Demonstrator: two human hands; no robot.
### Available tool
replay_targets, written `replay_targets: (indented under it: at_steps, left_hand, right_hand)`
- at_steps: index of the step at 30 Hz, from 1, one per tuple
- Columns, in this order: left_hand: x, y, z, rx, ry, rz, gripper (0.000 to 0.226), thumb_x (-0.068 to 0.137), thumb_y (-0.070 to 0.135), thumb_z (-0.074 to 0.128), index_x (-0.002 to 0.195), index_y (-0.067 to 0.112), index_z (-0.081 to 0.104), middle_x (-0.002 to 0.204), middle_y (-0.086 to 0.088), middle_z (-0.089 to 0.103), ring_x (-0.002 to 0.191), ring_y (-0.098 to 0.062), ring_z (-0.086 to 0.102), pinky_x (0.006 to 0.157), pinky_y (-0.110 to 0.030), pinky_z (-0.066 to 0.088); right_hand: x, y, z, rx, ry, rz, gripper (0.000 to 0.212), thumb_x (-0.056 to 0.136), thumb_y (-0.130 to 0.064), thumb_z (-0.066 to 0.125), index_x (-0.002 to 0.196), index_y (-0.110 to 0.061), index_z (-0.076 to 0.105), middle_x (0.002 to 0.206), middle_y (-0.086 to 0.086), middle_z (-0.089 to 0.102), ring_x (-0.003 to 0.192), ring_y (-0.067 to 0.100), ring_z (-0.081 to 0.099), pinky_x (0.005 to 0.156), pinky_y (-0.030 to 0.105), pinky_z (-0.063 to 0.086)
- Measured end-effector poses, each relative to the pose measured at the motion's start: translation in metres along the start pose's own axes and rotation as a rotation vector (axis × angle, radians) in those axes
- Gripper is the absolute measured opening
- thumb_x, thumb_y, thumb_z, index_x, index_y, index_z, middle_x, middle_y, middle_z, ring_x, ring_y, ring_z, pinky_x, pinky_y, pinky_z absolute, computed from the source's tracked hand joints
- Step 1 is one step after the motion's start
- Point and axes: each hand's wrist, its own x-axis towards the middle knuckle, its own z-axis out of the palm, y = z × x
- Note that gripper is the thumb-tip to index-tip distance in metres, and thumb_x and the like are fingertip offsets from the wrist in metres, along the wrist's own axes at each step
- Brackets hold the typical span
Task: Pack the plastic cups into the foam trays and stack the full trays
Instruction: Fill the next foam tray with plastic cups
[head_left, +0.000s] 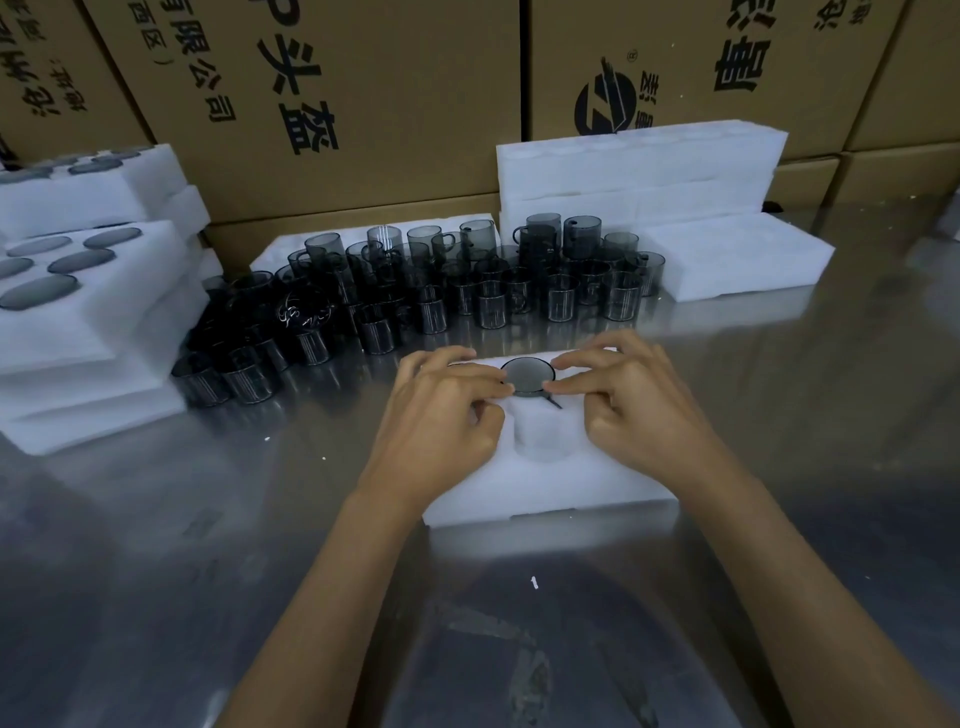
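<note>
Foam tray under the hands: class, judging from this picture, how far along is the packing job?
Done: full trays stacked at left, cups seated in their holes. In hand: both the left hand and right hand press a cup into the front tray; the hole nearest the person is empty. Left: many loose cups and the empty trays behind.

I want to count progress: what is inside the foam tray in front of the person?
The foam tray holds one dark cup in a far pocket; the near middle pocket is empty. Left hand and right hand cover the other pockets.
</note>
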Motion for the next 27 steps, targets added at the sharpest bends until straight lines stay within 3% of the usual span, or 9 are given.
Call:
replay_targets:
  at_steps: [3,9,15,17,19,21,22,24,27]
  left_hand:
    - [0.0,0.0,0.002,-0.005,0.012,-0.042,0.036,0.086,0.01,0.055,0.104,0.03,0.077,0.114,0.021,0.07,0.126,-0.005,0.047,0.107,-0.02,0.016]
    - [0.0,0.001,0.006,-0.03,0.018,-0.09,0.041,0.083,0.004,0.051,0.101,0.031,0.076,0.113,0.024,0.069,0.117,-0.001,0.049,0.104,-0.024,0.02]
    - [-0.002,0.006,0.008,-0.043,0.006,-0.1,0.041,0.087,0.004,0.049,0.108,0.028,0.074,0.119,0.022,0.066,0.124,-0.003,0.046,0.104,-0.022,0.016]
    - [-0.001,0.007,0.007,-0.104,0.003,-0.099,0.04,0.087,0.003,0.049,0.108,0.026,0.074,0.113,0.027,0.064,0.123,-0.003,0.047,0.108,-0.025,0.017]
    - [0.002,0.003,0.003,-0.29,0.066,-0.176,0.04,0.086,0.006,0.049,0.108,0.028,0.075,0.106,0.029,0.061,0.111,0.0,0.053,0.108,-0.028,0.031]
    - [0.01,-0.011,-0.002,-0.481,0.214,-0.311,0.041,0.087,0.009,0.048,0.109,0.032,0.074,0.108,0.016,0.068,0.079,0.004,0.056,0.08,-0.017,0.047]
    - [0.015,-0.023,-0.003,-0.509,0.283,-0.37,0.043,0.089,0.007,0.047,0.112,0.032,0.072,0.11,0.009,0.07,0.069,0.003,0.055,0.069,-0.013,0.046]
    - [0.027,-0.048,-0.002,-0.432,0.298,-0.469,0.049,0.092,0.003,0.047,0.133,0.029,0.06,0.121,0.001,0.062,0.084,-0.004,0.056,0.079,-0.016,0.044]
    - [0.041,-0.083,0.008,-0.329,0.131,-0.633,0.064,0.095,0.004,0.048,0.153,0.026,0.031,0.134,-0.007,0.036,0.106,-0.023,0.054,0.103,-0.033,0.039]
  right_hand:
    - [0.0,-0.003,0.001,-0.065,-0.007,0.024,0.056,0.078,0.003,0.049,0.112,-0.031,0.077,0.129,-0.015,0.065,0.126,0.018,0.043,0.09,0.022,0.017]
    - [0.0,-0.003,0.003,-0.04,-0.063,0.092,0.06,0.079,0.002,0.045,0.116,-0.036,0.074,0.138,-0.014,0.059,0.134,0.015,0.035,0.105,0.027,0.018]
    - [0.002,0.001,0.0,0.345,-0.042,0.245,0.061,0.082,0.01,0.041,0.108,-0.032,0.076,0.136,-0.01,0.061,0.135,0.011,0.042,0.114,0.037,0.03]
    - [0.002,0.002,-0.008,0.707,0.082,0.359,0.058,0.085,0.012,0.042,0.098,-0.03,0.079,0.129,-0.008,0.066,0.126,0.006,0.052,0.098,0.017,0.043]
    - [0.0,0.009,-0.019,1.006,0.294,0.539,0.05,0.088,0.005,0.047,0.085,-0.033,0.08,0.112,-0.012,0.074,0.113,0.002,0.061,0.088,0.011,0.046]
    - [-0.004,0.022,-0.021,1.073,0.4,0.718,0.04,0.09,-0.004,0.051,0.085,-0.03,0.08,0.101,-0.016,0.075,0.107,-0.001,0.063,0.091,0.016,0.047]
    - [-0.005,0.027,-0.018,1.08,0.393,0.794,0.036,0.09,-0.005,0.052,0.089,-0.028,0.079,0.1,-0.015,0.075,0.105,0.001,0.063,0.093,0.02,0.048]
    - [-0.005,0.029,-0.009,1.144,0.316,0.91,0.032,0.089,-0.004,0.053,0.097,-0.023,0.077,0.094,-0.007,0.075,0.093,0.01,0.068,0.084,0.027,0.055]
    - [-0.004,0.022,0.0,1.259,0.259,0.981,0.038,0.079,0.002,0.049,0.096,-0.018,0.077,0.075,0.003,0.074,0.064,0.017,0.067,0.053,0.023,0.055]
